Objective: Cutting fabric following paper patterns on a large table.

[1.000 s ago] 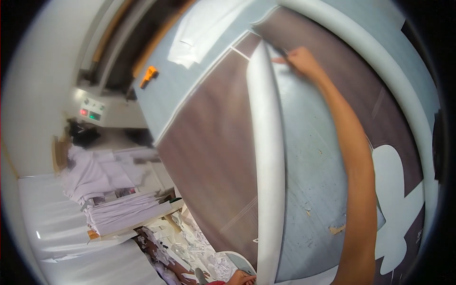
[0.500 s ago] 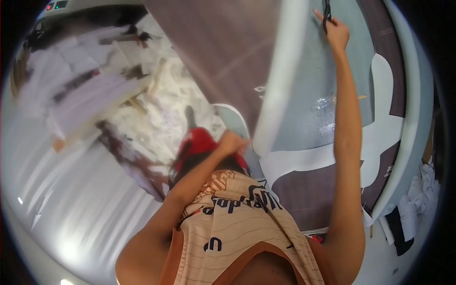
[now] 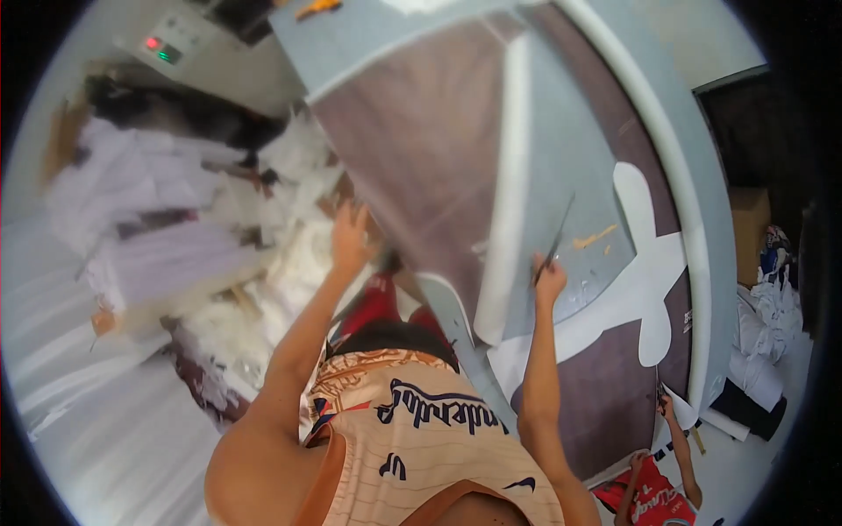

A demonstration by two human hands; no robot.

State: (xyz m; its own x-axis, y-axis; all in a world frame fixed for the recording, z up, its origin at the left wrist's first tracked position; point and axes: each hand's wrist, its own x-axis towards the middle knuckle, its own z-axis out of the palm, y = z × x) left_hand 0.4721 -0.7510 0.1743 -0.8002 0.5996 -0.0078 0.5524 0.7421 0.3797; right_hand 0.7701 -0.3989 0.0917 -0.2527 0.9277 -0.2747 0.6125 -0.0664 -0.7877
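- Two hands of the person's own show, and one pair of scissors (image 3: 564, 222).
- The right hand (image 3: 551, 279), at 3 o'clock, is closed on the scissors. The blades point to 1 o'clock from it, over the bare blue-gray table (image 3: 561, 149).
- The left hand (image 3: 351, 238), at 10 o'clock, holds its fingers apart, near the brown sheet (image 3: 412, 131). I cannot tell if they touch.
- The brown sheet lies at 12 o'clock, with one long white fold (image 3: 509, 175) along its side at 2 o'clock.
- One white shape (image 3: 649, 280) with round ends is further out at 3 o'clock.
- One other person (image 3: 651, 493) in red is at 5 o'clock.
- One orange tool (image 3: 317, 8) is at 11 o'clock.
- Two lights, one red and one green, are on the panel (image 3: 174, 39) at 10 o'clock.
- White scraps (image 3: 294, 298), too many to count, lie at 8 o'clock.
- One brown box (image 3: 750, 232) stands at 3 o'clock; its inside is hidden.
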